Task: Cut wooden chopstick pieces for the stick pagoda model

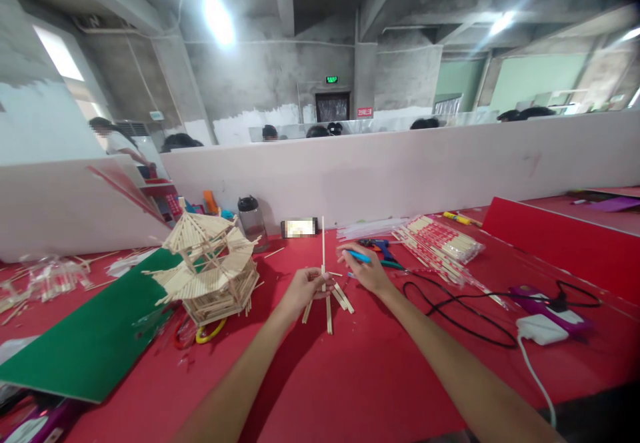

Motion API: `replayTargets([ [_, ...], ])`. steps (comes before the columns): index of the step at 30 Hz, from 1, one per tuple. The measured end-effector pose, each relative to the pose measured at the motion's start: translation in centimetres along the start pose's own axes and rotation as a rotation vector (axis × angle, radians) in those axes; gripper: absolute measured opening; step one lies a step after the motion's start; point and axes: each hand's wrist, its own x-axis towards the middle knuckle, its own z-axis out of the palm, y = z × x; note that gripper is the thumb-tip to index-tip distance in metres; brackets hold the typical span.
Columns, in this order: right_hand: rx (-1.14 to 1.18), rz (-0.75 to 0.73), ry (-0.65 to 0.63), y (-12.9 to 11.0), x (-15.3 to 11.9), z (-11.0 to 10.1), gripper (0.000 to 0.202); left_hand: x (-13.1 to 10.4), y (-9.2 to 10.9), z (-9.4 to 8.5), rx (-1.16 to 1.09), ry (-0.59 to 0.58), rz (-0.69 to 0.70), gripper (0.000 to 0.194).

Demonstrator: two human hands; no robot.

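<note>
Near the middle of the red table, my left hand pinches a thin upright wooden stick. Several short stick pieces fan out on the table below and beside its fingers. To the right, my right hand is closed around a blue pen-like tool, a little apart from the upright stick. Left of my hands stands a tiered pavilion model made of wooden sticks.
Packs of sticks lie at the back right, beside a blue glue gun. A black cable loops towards a white adapter. A bottle and phone stand behind; a green board lies left.
</note>
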Motion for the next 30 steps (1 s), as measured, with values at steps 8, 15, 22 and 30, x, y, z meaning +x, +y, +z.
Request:
replayTargets([
  [8, 0.345, 0.231, -0.134, 0.4, 0.1, 0.7, 0.029, -0.6, 0.1, 0.8, 0.16, -0.12, -0.023, 0.042],
  [15, 0.348, 0.224, -0.131, 0.6, -0.1, 1.1, 0.026, -0.3, -0.3, 0.4, 0.268, -0.169, 0.014, 0.042],
  [22, -0.022, 0.077, -0.105, 2.9, 0.9, -1.3, 0.024, 0.2, 0.6, -0.9, 0.161, -0.033, 0.05, 0.043],
  [30, -0.769, -0.06, -0.388, 4.2, -0.1, -1.4, 0.033, 0.8, 0.6, -3.0, 0.15, 0.071, 0.06, 0.045],
])
